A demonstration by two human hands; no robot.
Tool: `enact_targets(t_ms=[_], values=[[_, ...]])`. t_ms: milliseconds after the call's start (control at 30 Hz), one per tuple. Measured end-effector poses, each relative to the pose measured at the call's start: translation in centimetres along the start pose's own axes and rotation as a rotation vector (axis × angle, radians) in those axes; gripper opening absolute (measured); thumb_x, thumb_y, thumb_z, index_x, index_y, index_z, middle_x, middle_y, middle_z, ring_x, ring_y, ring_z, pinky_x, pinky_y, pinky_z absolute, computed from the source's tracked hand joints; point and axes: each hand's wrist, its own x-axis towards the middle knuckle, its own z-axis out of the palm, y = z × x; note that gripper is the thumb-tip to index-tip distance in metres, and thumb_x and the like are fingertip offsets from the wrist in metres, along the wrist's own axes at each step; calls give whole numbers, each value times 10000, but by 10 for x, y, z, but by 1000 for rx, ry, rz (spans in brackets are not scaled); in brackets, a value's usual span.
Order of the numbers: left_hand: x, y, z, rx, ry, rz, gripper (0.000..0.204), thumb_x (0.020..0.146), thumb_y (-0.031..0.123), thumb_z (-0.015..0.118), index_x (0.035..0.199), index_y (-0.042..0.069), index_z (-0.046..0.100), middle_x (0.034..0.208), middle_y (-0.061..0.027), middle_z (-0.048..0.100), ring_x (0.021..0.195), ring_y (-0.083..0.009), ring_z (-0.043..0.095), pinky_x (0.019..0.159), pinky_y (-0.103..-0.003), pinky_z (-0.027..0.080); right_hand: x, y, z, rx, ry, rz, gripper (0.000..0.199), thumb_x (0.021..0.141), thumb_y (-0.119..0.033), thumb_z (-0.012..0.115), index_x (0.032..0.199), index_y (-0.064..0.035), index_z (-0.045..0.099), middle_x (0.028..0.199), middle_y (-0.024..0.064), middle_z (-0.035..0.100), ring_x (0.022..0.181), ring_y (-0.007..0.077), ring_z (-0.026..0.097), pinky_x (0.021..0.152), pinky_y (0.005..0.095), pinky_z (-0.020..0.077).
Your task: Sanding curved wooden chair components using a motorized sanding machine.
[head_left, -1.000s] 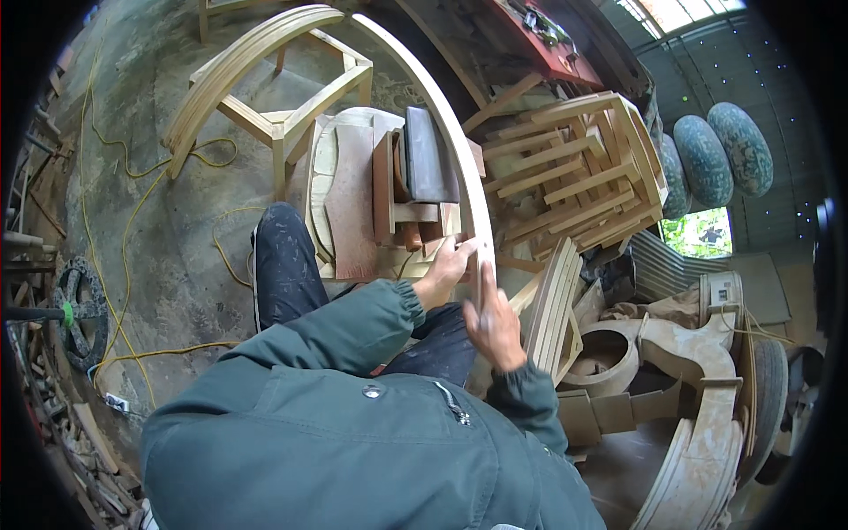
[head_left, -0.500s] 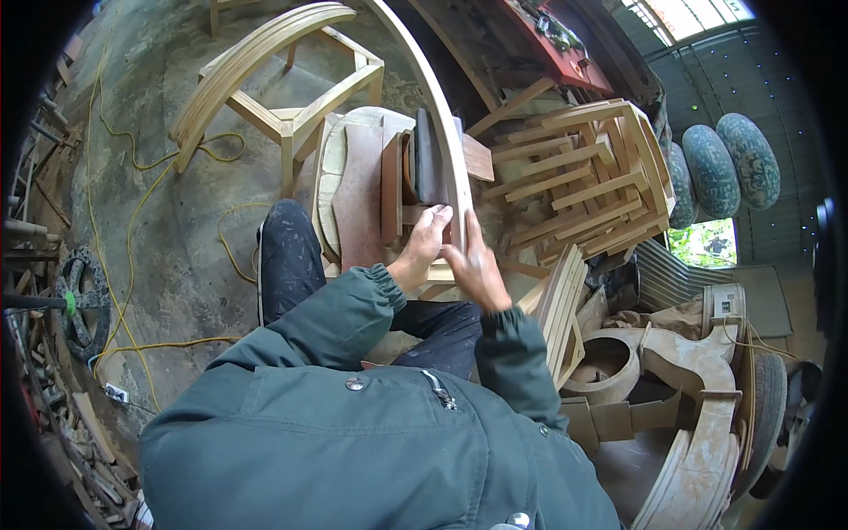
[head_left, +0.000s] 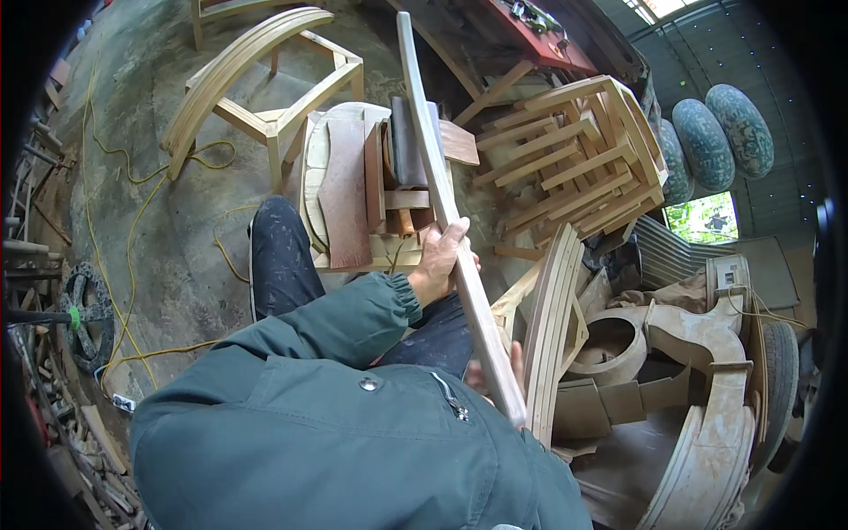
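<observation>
Left hand tight around wooden strip; right hand at five o'clock, blurred beside lower end, grip impossible to tell; spacing presumably for steadying the length.

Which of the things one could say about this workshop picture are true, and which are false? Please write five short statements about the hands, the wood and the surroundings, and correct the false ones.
1. The left hand grips the long wooden strip. True.
2. The right hand is at the strip's far upper end. False: it is near the lower end, partly hidden behind the strip.
3. The stacked wooden frames are to the right of the strip in the picture. True.
4. The cable on the floor is blue. False: it is yellow.
5. The red surface near the top has small objects on it. True.
</observation>
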Motion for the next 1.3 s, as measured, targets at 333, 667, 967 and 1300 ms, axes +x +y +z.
enact_targets(t_ms=[333,667,967,1300], values=[[47,40,-24,163,13,108,563,1033,460,583,1431,106,401,1049,-102,557,866,-260,689,719,-400,602,161,-93,203,-1063,78,-997,437,905,-146,736,1302,-13,611,1167,247,719,1038,291,725,912,405,579],[-4,57,-82,163,105,-111,334,1053,302,586,1293,74,545,1036,-57,640,901,-193,685,844,-344,556,413,-92,236,-1121,-76,-1235,369,870,-94,732,1234,-73,675,1104,204,749,991,346,761,872,397,597],[18,76,-84,772,80,506,368,978,190,649,1297,25,567,1066,-101,635,933,-216,658,855,-356,545,362,-127,233,-1111,-102,-1055,340,956,-199,745,1276,-110,671,898,96,735,833,90,674,749,290,568],[57,110,-15,1862,-299,1276,1096,653,302,948,1577,183,372,1507,-171,440,1498,-368,333,1236,-598,222,32,-212,155,-1428,-232,-1052,383,829,-70,718,1200,17,672,1029,259,753,879,299,770,792,354,598]])
